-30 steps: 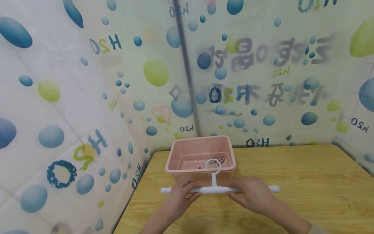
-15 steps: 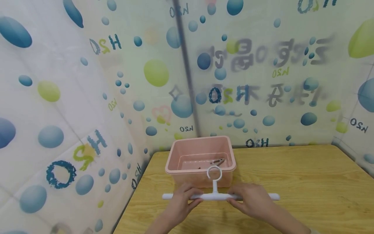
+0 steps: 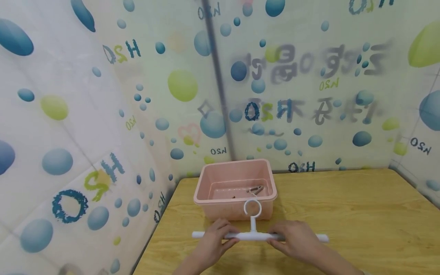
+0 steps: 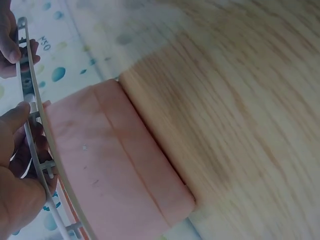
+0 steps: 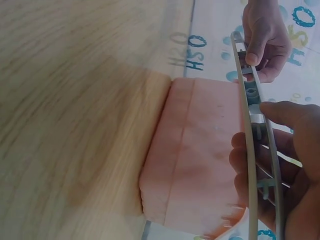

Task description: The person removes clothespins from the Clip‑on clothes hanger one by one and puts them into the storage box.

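Note:
A white hanger (image 3: 253, 236) with a round ring hook on top is held level above the table, in front of a pink plastic bin (image 3: 237, 209). My left hand (image 3: 215, 241) grips it left of the ring stem, thumb below and fingers over the top. To the right of the stem my right hand (image 3: 296, 241) grips it likewise. The right wrist view shows the hanger (image 5: 254, 100) from below as two long rails joined by short crosspieces. Inside the bin lies a small grey clip (image 3: 255, 190), partly behind the rim; a dark bit beside it is too small to tell.
The bin stands on a wooden table (image 3: 343, 206) near its back left edge. A curtain (image 3: 302, 91) printed with bubbles and letters hangs behind the table and along the left side.
Both hands have brought the hanger slightly down and toward me, away from the bin. The ring has dropped in the view, so the clip in the bin shows more. The grip is unchanged.

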Tool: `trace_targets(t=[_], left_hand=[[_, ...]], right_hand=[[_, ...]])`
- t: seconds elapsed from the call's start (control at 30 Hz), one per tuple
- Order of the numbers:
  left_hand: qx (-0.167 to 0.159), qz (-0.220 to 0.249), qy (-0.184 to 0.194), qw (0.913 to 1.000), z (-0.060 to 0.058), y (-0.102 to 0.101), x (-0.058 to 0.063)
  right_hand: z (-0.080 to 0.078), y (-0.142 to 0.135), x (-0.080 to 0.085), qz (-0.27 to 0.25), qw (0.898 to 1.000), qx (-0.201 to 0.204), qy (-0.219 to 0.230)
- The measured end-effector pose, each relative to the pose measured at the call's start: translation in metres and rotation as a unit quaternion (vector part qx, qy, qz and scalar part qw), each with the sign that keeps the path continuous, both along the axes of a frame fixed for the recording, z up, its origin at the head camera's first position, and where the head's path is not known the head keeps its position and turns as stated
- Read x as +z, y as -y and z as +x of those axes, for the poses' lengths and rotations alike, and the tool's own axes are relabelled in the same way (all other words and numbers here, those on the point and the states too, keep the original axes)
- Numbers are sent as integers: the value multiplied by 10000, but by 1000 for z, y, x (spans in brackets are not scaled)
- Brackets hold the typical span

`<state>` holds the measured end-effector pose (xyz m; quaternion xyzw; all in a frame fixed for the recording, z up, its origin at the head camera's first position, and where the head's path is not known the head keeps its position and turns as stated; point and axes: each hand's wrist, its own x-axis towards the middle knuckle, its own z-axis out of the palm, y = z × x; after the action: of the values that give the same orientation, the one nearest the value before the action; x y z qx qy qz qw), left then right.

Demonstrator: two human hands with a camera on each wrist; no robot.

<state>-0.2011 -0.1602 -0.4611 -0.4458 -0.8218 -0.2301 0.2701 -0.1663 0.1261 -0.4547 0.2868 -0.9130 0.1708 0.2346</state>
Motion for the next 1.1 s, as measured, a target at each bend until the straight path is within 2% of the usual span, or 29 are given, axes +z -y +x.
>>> trace_targets(t=[0.2,0.43,0.53,0.73,0.93,1.1], left_hand=[[16,-245,232,9994,3,2,-5],[-60,-311,465,9984,3,2,-15],[-73,-383,649,9971,4,2,-19],[-50,-628,1070,9923,3,2,-25],[-9,-962,1121,9890,2,2,-30],[12,-1248,1470,9812,1,2,-31]], right_hand=[[2,0,-9,-64,9999,95,27],[2,0,-16,-31,9985,220,493],[2,0,-20,32,9986,280,451],[0,0,-31,154,9986,491,115],[0,2,-37,265,9969,541,509],[0,2,-41,355,9957,562,650]])
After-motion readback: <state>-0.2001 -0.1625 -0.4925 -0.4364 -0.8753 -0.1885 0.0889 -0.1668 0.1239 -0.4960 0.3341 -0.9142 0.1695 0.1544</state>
